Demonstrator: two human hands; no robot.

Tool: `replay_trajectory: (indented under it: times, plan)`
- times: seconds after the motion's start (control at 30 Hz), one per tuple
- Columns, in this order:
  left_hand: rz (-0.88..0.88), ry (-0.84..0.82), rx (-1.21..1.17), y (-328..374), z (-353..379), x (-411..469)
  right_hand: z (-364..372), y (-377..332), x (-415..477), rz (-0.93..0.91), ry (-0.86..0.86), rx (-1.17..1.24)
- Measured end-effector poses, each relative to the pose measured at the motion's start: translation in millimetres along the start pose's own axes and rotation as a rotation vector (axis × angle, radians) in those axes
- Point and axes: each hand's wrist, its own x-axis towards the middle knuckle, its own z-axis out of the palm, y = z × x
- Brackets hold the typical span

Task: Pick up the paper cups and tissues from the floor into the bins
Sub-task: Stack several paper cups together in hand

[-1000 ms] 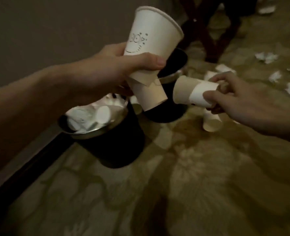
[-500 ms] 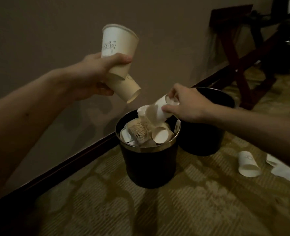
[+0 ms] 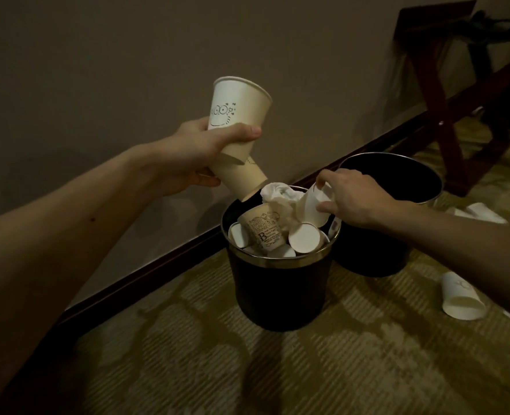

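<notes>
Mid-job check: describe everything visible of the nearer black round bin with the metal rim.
The nearer black round bin stands upright on the patterned carpet by the wall, a shiny metal band round its mouth. It is heaped to the rim with loose white cups, one printed cup and crumpled tissue. The right hand holds a white paper cup over its far rim; the left hand holds two paper cups above it. A second black bin stands just behind; contact cannot be told.
</notes>
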Motion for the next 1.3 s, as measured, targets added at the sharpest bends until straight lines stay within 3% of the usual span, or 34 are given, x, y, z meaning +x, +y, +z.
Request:
replay_trajectory:
  times: [0.43,0.53,0.63,0.73,0.83,0.93,1.0,1.13,1.3]
  plan:
    - [-0.057,0.052,-0.006,-20,12,9,18,-21,22,-0.131,-0.429,0.132]
    - [-0.058,0.054,-0.079,-15,12,12,6,-28,30,-0.100,-0.230,0.163]
    - [-0.071,0.044,-0.219,-8,14,16,-7,-43,30,-0.051,0.057,0.545]
    - [-0.073,0.030,-0.382,-10,17,18,-10,-58,33,-0.030,0.013,0.905]
    - [-0.080,-0.017,-0.536,-13,19,22,-4,-64,37,0.024,-0.095,1.100]
    - [-0.104,-0.051,-0.597,-17,16,26,-5,-65,43,0.065,-0.077,1.229]
    - [-0.151,-0.040,-0.549,-21,13,28,-6,-62,47,0.033,-0.021,1.110]
    - [-0.258,0.095,-0.344,-35,8,31,2,-54,56,-0.095,0.056,0.543]
    - [-0.297,0.284,-0.286,-53,2,36,20,-49,66,-0.149,0.006,0.192]
